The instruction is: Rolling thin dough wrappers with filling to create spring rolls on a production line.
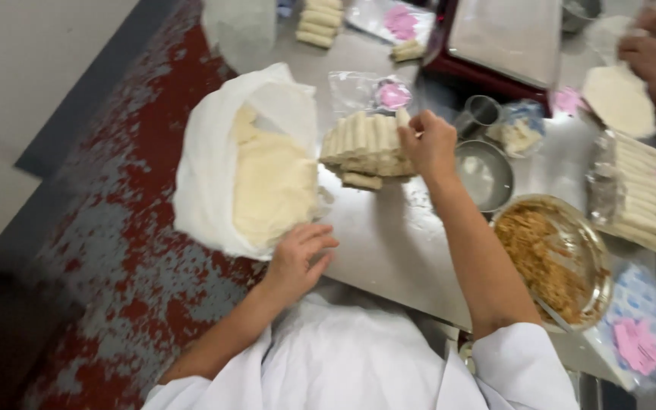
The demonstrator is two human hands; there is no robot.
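Left hand (301,254), lower centre of frame: fingers spread, resting at edge of wrapper stack (271,182) in white bag (199,175)
Right hand (428,143), upper centre: fingertips pinching one roll at right end of pile of pale rolls (366,148) on steel table (389,243)
Right of centre: small steel bowl (487,175); lower right, bowl of brown filling (552,258)
Far right: packed rolls (647,201)
Upper right corner: another person's hands (651,45) on round wrapper (618,97)

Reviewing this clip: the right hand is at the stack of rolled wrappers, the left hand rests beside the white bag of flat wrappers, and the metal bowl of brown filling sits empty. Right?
Not quite. In the head view the metal bowl is full of brown filling, not empty. The rest holds: right hand at the stack of rolls, left hand beside the white bag.
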